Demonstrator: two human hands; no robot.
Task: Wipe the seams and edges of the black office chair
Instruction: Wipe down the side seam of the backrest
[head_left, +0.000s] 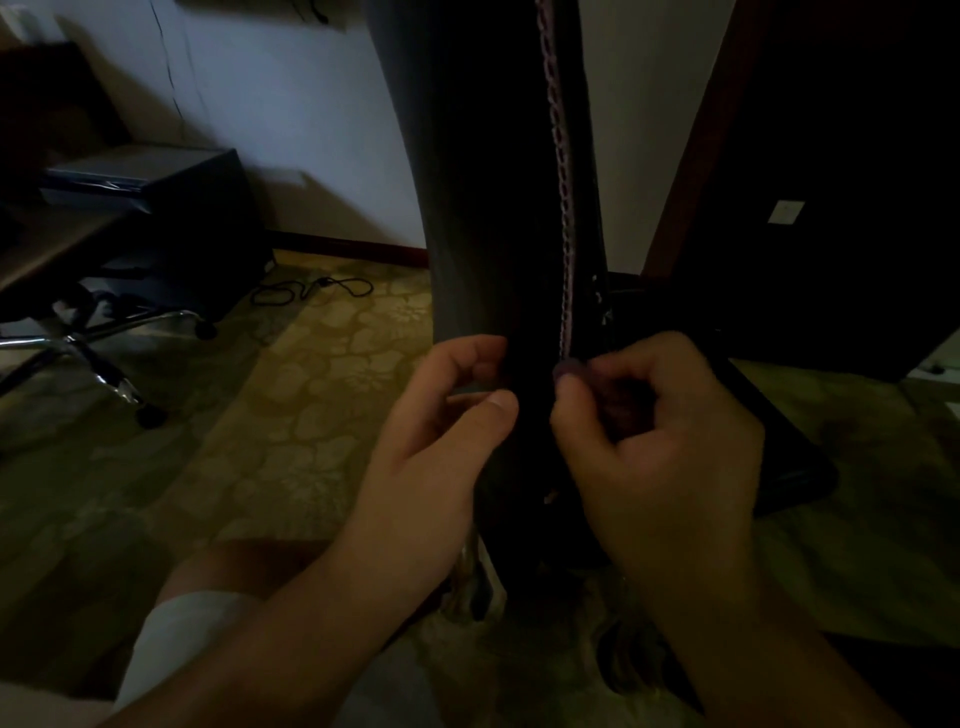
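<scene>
Hands, two of them, work low on one black office chair backrest (483, 208), which stands upright at centre frame. The left hand (441, 415) pinches the backrest's edge between thumb and curled fingers. The right hand (660, 426), fingers curled, clutches a small dark cloth (618, 400) against the one stitched seam (558, 156). A second chair's chrome base (93, 343) sits far left on the patterned carpet (311, 389), near one black cable (311, 288).

You face the black office chair (483, 208), its back matt and smooth, with a pale braided stitched seam (558, 156). The patterned carpet (311, 389) looks soft; another chair's base (93, 338) is glossy chrome.
</scene>
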